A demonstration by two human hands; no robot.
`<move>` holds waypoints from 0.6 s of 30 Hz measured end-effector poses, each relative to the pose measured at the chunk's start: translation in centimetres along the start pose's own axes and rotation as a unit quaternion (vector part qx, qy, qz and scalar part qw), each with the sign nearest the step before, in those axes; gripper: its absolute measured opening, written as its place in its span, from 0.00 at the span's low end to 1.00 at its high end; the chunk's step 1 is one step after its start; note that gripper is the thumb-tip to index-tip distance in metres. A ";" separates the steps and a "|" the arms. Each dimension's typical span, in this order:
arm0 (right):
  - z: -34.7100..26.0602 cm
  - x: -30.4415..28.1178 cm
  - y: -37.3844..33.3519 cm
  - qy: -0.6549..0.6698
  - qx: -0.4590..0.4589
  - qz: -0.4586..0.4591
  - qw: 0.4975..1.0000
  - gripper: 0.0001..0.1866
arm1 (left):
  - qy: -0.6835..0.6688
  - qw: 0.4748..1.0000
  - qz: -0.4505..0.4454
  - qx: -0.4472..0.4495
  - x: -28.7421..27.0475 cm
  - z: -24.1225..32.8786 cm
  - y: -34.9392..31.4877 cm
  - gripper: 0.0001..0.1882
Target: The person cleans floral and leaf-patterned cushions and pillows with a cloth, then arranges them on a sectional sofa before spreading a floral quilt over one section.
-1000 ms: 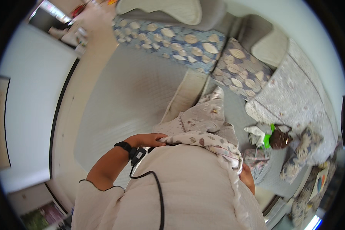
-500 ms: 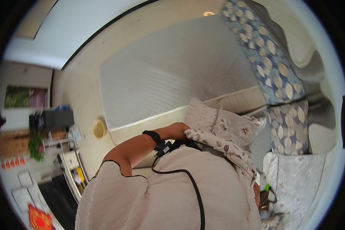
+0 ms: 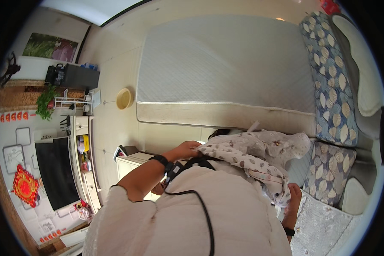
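A person's two hands hold a patterned cloth [image 3: 254, 150] in front of their body, beside a grey mattress [image 3: 226, 64].

The left hand [image 3: 187, 150] is closed on the cloth's left edge, fingertips pinching it; the right hand [image 3: 294, 195] is at its near right edge, fingers bent around it and partly hidden. Pale, with leaf and flower prints, the cloth hangs loosely bunched between them. The mattress lies beyond it; at right are leaf-patterned blue fabric [image 3: 332, 85] and a grey leaf-patterned cushion [image 3: 330, 170]. A yellow bucket [image 3: 124, 99] stands far left.
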State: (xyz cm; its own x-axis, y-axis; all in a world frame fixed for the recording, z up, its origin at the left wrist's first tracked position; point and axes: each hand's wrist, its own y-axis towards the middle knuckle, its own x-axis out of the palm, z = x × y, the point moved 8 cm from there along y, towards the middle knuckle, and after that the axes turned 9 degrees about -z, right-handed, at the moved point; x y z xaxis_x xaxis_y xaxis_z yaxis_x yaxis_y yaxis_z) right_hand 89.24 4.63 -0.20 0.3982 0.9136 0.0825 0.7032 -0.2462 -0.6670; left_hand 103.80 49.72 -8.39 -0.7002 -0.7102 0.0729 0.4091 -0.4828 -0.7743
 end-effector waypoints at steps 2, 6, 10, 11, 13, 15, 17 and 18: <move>1.3 0.7 -0.6 -0.052 0.028 -0.004 0.998 0.04 | -0.083 0.996 -0.035 -0.004 -0.9 -2.1 1.4 0.23; 5.4 3.5 -2.4 -0.121 0.141 -0.026 0.982 0.05 | 0.044 0.996 -0.058 -0.047 -5.6 -3.6 3.4 0.22; 8.1 7.3 -1.8 -0.098 0.112 -0.046 0.988 0.04 | -0.079 0.997 0.012 -0.023 -11.9 -2.7 4.3 0.20; 8.6 8.1 -1.4 -0.105 0.139 -0.042 0.984 0.04 | -0.114 0.992 0.036 -0.029 -13.4 -2.3 4.3 0.19; 8.0 8.6 -0.2 -0.222 -0.015 0.006 0.975 0.05 | -0.155 0.985 0.067 -0.026 -15.9 -1.2 4.5 0.18; 7.9 9.7 1.6 -0.276 -0.028 0.010 0.961 0.06 | -0.174 0.981 0.089 0.004 -18.5 -1.8 4.7 0.20; 5.1 14.8 4.0 -0.218 0.056 -0.013 0.974 0.07 | -0.223 0.957 0.093 0.162 -22.7 -7.2 2.3 0.21; 7.3 13.4 5.9 -0.247 0.062 -0.022 0.967 0.06 | -0.219 0.958 0.103 0.152 -23.7 -9.1 1.8 0.24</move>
State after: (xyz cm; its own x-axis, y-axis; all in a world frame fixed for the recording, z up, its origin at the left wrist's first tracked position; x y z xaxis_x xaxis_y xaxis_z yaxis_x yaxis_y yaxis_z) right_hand 94.43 17.74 -8.48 0.0176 0.9731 -0.2296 0.6247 -0.1900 -0.7574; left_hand 115.78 70.37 -17.21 -0.2999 -0.9216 0.2462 0.7104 -0.3880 -0.5872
